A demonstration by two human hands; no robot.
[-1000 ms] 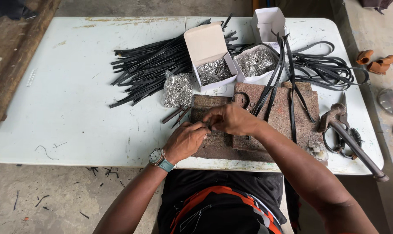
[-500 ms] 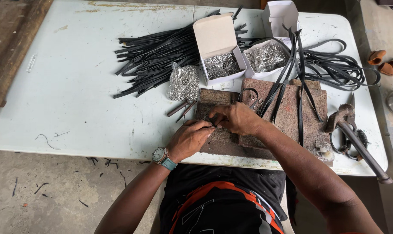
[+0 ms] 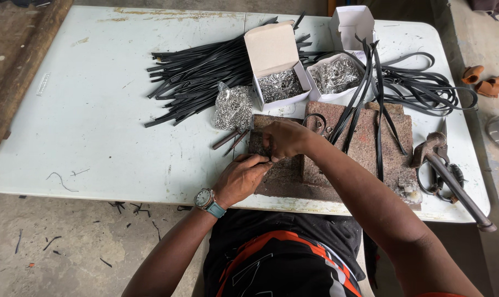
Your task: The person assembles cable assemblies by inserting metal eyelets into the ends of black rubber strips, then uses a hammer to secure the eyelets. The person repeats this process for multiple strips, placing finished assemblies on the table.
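My left hand [image 3: 241, 177], with a watch on its wrist, pinches a small dark piece at the near left corner of a reddish stone slab [image 3: 365, 146]. My right hand [image 3: 285, 137] meets it from above, fingers curled on the same small piece. What the piece is stays hidden between the fingers. Black straps [image 3: 365, 93] lie draped over the slab just right of my hands. Two thin metal punches [image 3: 230, 140] rest on the table left of the slab.
A white table [image 3: 95, 137] carries a pile of black strips [image 3: 200, 77], a clear bag of small metal parts [image 3: 233, 107], two open white boxes of metal parts [image 3: 279, 85] [image 3: 334, 74], coiled black cord [image 3: 425, 88], a hammer [image 3: 450, 176] and scissors at right.
The camera has shifted, so the table sits lower and further right in view. Both hands stay together at the slab's near left corner, working the same small piece.
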